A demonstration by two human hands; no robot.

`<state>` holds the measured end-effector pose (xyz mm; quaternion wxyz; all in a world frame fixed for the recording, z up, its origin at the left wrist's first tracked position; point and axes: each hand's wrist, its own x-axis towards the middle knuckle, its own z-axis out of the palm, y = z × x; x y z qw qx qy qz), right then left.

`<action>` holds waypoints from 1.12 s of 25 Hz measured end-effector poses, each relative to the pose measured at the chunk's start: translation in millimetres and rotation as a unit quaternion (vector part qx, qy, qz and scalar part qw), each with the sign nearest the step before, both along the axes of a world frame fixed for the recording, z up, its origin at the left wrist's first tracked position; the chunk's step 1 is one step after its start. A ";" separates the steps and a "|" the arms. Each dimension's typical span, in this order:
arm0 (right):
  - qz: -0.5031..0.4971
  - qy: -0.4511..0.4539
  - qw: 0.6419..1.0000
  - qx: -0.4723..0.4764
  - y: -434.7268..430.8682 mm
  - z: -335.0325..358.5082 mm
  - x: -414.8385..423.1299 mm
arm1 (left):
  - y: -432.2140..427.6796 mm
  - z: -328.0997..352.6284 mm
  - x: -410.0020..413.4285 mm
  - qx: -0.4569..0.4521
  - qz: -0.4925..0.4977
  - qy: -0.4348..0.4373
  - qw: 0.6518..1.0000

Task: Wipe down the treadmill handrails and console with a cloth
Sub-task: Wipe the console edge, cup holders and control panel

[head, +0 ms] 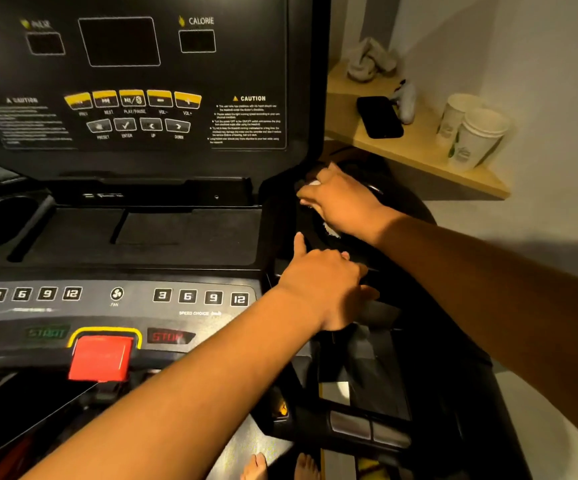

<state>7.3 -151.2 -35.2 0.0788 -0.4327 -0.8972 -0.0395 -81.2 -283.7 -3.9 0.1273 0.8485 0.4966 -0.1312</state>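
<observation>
A person stands at a black treadmill console (135,81), its dark display windows marked "CALORIE" above a row of yellow media buttons and two printed caution panels. On the left edge sits a round cup holder (2,220); beside it runs a flat tray (163,233) below the display. Lower down, two sets of speed keys numbered 3, 6, 9 and 12 flank a fan button, above the "START" and "STOP" labels and a red safety key (102,358) framed in yellow. The left hand (322,289), its arm reaching across the console, rests on the right edge of the console with the index finger extended and the other fingers curled loosely; it holds nothing that can be seen. Just beyond it, the right hand (341,202) is closed on a pale cloth (330,230), most of it hidden under the palm, pressing it into the dark round cup holder on the console's right side. Further right, a wooden corner shelf (419,147) carries a crumpled grey rag (370,60), a black phone (379,117), a small white object and stacked paper cups (474,133). Bare toes show at the bottom edge.
</observation>
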 end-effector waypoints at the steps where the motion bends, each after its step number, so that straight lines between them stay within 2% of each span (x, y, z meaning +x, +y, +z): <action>1: -0.007 -0.018 1.000 0.013 4.1 0.3 5.0 | 0.8 -0.5 -0.6 -0.001 0.000 0.000 1.000; 3: -0.052 -0.010 0.998 0.014 3.3 -0.7 30.4 | 2.1 -2.5 -2.7 -0.009 0.000 -0.010 1.000; 7: -0.181 0.119 0.976 -0.003 -42.3 0.1 108.4 | 0.6 -6.5 -4.4 -0.010 0.004 -0.050 0.999; 9: -0.231 0.096 0.968 0.019 -69.3 -6.7 133.4 | 4.0 -5.2 -5.2 -0.012 -0.051 -0.003 0.999; 10: -0.255 0.098 0.962 -0.008 -74.6 -12.6 136.7 | 6.7 -3.5 -5.1 -0.009 -0.085 0.022 0.996; 12: -0.257 0.098 0.961 -0.004 -59.4 -14.9 130.1 | 9.0 1.1 -3.3 -0.004 -0.112 0.034 0.993; 15: -0.247 0.074 0.965 0.039 -2.9 -5.0 82.3 | 6.7 4.5 -2.1 -0.003 -0.063 -0.007 0.998; 18: -0.211 0.083 0.974 -0.005 44.4 -2.1 27.4 | 5.4 2.8 -1.5 0.017 -0.046 -0.037 0.998; 21: -0.150 0.079 0.982 -0.079 50.2 2.8 25.8 | 7.2 0.2 -2.2 0.009 -0.063 0.008 0.998; 24: -0.226 0.087 0.969 -0.058 15.6 4.0 82.2 | 6.5 -3.4 -1.8 0.023 -0.076 0.026 0.997; 26: -0.244 0.088 0.965 -0.024 -42.0 -1.6 116.6 | 5.8 -6.5 -2.1 0.035 -0.088 0.031 0.995; 28: -0.303 0.119 0.940 -0.105 -116.8 -1.3 134.8 | 6.9 -5.5 -1.2 0.045 -0.104 0.027 0.993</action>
